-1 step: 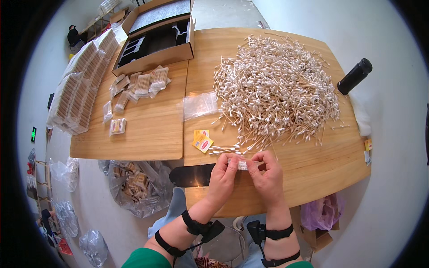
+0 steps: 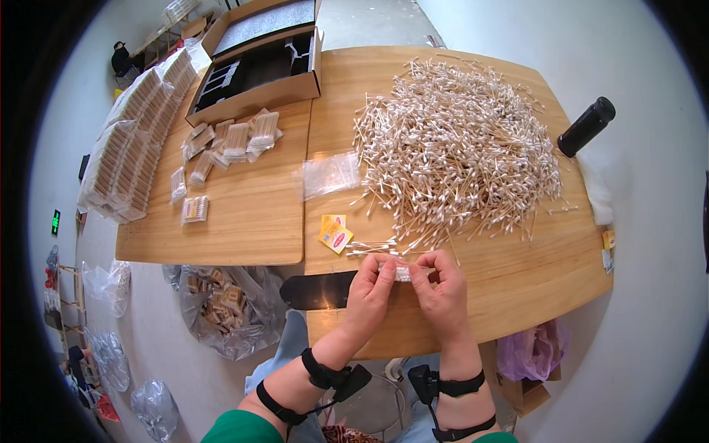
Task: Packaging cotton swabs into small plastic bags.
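Close to the table's front edge, my left hand and my right hand face each other, fingers bent in. Between them they pinch a small bundle of cotton swabs, its white tips showing in the gap. My fingers cover the rest of it, and I cannot tell whether a bag is round it. Just beyond my left hand lie a few loose cotton swabs and some yellow printed cards. Clear plastic bags lie flat farther off. A large heap of cotton swabs spreads over the far right.
Filled swab packs lie on the left table, beside tall stacked packs and an open cardboard box. A black bottle stands at the right edge. Below left hangs a grey bag of packs; a black strip juts past the edge.
The bundle between my fingers has shifted very slightly; everything else stays in place.
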Demonstrator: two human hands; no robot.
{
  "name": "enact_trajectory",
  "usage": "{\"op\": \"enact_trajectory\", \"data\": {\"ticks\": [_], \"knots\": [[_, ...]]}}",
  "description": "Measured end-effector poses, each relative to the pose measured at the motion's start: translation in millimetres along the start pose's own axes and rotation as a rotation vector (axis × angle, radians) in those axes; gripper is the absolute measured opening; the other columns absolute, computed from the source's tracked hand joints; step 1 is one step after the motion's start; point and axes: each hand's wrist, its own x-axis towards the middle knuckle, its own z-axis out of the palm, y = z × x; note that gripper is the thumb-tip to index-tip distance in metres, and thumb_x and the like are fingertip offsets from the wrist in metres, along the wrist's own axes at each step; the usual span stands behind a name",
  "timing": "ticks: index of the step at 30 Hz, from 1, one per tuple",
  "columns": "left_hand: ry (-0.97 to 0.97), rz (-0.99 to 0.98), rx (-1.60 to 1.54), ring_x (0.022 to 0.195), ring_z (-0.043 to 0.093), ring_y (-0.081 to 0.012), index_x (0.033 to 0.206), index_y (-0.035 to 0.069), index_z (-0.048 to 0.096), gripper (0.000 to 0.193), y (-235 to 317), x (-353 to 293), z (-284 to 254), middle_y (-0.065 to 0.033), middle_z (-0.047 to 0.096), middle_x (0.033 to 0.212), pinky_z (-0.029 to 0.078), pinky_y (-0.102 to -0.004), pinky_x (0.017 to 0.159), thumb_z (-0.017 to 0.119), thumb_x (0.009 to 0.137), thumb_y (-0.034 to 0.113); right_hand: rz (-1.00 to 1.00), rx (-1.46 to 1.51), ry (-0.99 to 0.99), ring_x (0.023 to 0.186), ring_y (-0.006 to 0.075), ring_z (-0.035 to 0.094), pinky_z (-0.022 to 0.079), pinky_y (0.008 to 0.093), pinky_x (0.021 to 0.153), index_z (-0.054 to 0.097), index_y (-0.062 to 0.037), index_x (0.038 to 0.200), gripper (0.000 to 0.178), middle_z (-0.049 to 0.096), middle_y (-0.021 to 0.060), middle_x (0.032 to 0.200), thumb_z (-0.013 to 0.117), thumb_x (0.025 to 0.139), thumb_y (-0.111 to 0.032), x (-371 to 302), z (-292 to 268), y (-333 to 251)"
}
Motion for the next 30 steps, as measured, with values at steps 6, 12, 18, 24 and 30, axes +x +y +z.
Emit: {"op": "enact_trajectory", "data": {"ticks": [6, 12, 18, 24, 30], "knots": [[0.003, -0.006, -0.095, 0.100, 0.056, -0.0095, 0.109, 0.004, 0.057, 0.022, -3, 2, -3, -0.0036, 0.063, 0.107, 0.043, -0.0265, 0.094, 0.046, 0.108, 0.022, 0.183, 0.187, -0.010, 0.066, 0.0018, 0.048, 0.038, 0.0191, 0.057, 0.062, -0.0057, 0.090, 0.010, 0.056, -0.0056, 0.078, 0.068, 0.094, -0.012, 1, 1, 3], [-0.058, 0.122, 0.118, 0.102, 0.058, -0.0105, 0.114, 0.002, 0.063, 0.023, 3, 4, -6, -0.0038, 0.067, 0.109, 0.045, -0.0260, 0.092, 0.054, 0.105, 0.021, 0.000, 0.107, -0.016, 0.071, 0.0101, 0.057, 0.044, 0.0236, 0.059, 0.068, -0.0024, 0.089, 0.006, 0.063, 0.0032, 0.086, 0.072, 0.089, -0.007, 8, -6, 1], [-0.061, 0.297, 0.308, 0.093, 0.064, -0.0155, 0.101, 0.000, 0.069, 0.011, 15, 14, -9, -0.0079, 0.069, 0.099, 0.050, -0.0270, 0.082, 0.067, 0.095, 0.009, -0.061, 0.121, -0.074, 0.075, 0.0116, 0.057, 0.045, 0.0243, 0.063, 0.071, -0.0005, 0.089, 0.006, 0.062, 0.0041, 0.087, 0.074, 0.084, 0.000, 8, -13, -6], [-0.071, 0.390, 0.476, 0.088, 0.067, -0.0199, 0.090, 0.001, 0.069, 0.008, 34, 15, -3, -0.0099, 0.070, 0.094, 0.053, -0.0297, 0.076, 0.074, 0.087, 0.005, -0.070, 0.091, -0.089, 0.073, 0.0103, 0.055, 0.044, 0.0233, 0.063, 0.069, 0.0009, 0.087, 0.006, 0.061, 0.0044, 0.088, 0.074, 0.083, 0.001, 10, -18, -13], [-0.069, 0.441, 0.509, 0.083, 0.067, -0.0203, 0.085, 0.001, 0.068, 0.011, 42, 14, -2, -0.0094, 0.070, 0.089, 0.053, -0.0298, 0.073, 0.077, 0.084, 0.007, -0.130, 0.057, -0.102, 0.072, 0.0105, 0.055, 0.045, 0.0235, 0.063, 0.068, 0.0014, 0.085, 0.009, 0.060, 0.0059, 0.090, 0.076, 0.082, 0.000, 11, -22, -17]]}}
